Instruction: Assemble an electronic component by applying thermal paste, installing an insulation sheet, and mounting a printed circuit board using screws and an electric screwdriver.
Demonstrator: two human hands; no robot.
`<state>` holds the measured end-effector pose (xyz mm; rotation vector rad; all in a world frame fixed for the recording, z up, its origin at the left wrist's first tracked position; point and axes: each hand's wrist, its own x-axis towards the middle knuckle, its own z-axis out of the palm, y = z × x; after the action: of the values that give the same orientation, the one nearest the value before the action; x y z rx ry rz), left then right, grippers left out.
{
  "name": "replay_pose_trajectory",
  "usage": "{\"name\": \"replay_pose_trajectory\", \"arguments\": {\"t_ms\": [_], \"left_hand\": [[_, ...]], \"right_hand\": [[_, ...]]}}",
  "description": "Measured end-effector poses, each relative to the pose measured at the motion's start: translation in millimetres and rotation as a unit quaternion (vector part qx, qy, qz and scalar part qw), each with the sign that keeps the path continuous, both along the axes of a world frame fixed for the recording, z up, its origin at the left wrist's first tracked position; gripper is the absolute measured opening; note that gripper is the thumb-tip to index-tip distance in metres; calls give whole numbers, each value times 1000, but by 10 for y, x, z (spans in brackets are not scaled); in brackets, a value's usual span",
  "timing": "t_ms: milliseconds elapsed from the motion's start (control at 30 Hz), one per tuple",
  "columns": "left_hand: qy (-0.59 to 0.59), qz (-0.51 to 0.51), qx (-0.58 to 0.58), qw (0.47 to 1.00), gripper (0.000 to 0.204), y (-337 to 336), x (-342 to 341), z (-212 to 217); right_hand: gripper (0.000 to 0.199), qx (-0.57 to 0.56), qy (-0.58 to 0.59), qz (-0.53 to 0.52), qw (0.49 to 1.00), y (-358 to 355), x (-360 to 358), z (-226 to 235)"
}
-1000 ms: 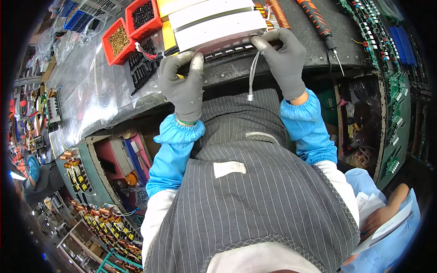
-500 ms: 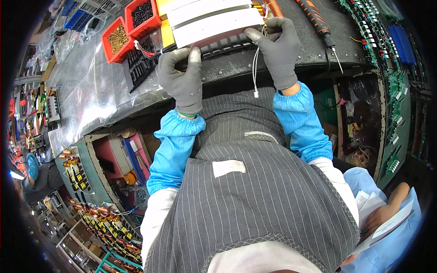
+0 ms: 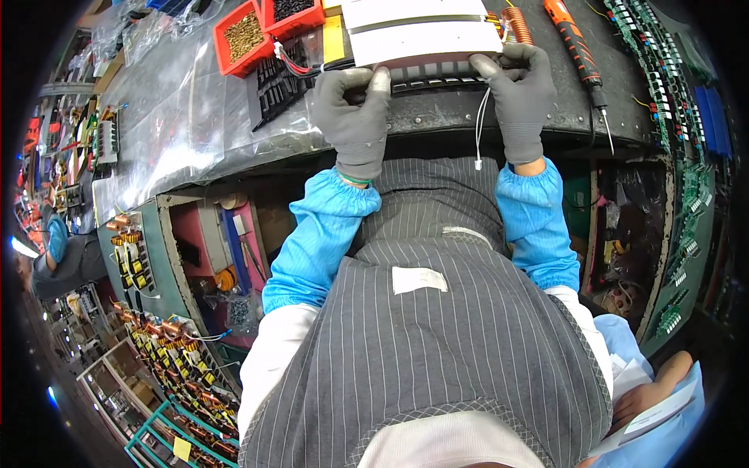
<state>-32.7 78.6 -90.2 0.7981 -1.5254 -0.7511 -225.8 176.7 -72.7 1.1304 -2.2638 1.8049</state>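
My left hand (image 3: 355, 117), in a grey work glove, is closed on the left end of a flat white panel piece (image 3: 429, 40), its thumb at the near edge. At the other end my right hand (image 3: 521, 101), gloved alike, pinches the same piece between thumb and fingers. Along its near side runs a dark band, with a black slotted strip (image 3: 437, 83) showing below it. Fingertips are partly hidden behind the piece. A thin white cable (image 3: 479, 129) with a small plug hangs beside my right hand. Copper coils (image 3: 517, 25) sit beyond that hand.
Red bins hold brass screws (image 3: 243, 37) and black screws (image 3: 292, 8). Black slotted parts (image 3: 273, 90) lie left of my hand. An orange-black power screwdriver (image 3: 577, 51) rests at right, near green circuit boards (image 3: 663, 86). Another person's hand (image 3: 644, 398) holds papers at lower right.
The bench, the panel piece and both hands now appear farther right and slightly higher in the picture. Both hands keep the same hold on the piece.
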Motion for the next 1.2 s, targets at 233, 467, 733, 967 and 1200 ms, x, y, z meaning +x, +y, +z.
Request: {"name": "replay_pose_trajectory", "arguments": {"t_ms": [233,467,733,967,1200], "left_hand": [[48,-4,52,997,47,32,101,23],[-83,-106,39,990,64,-76,124,216],[-93,-92,47,990,56,-428,14,489],[-51,-77,98,991,48,-639,-111,545],[-56,-66,91,992,47,-662,-128,559]], "right_hand": [[54,15,-3,0,1000,60,5,30],[55,29,189,27,981,29,-35,9],[41,38,240,2,970,-335,-293,263],[39,55,214,-17,975,-536,-378,351],[39,49,201,-15,978,-568,-398,366]]}}
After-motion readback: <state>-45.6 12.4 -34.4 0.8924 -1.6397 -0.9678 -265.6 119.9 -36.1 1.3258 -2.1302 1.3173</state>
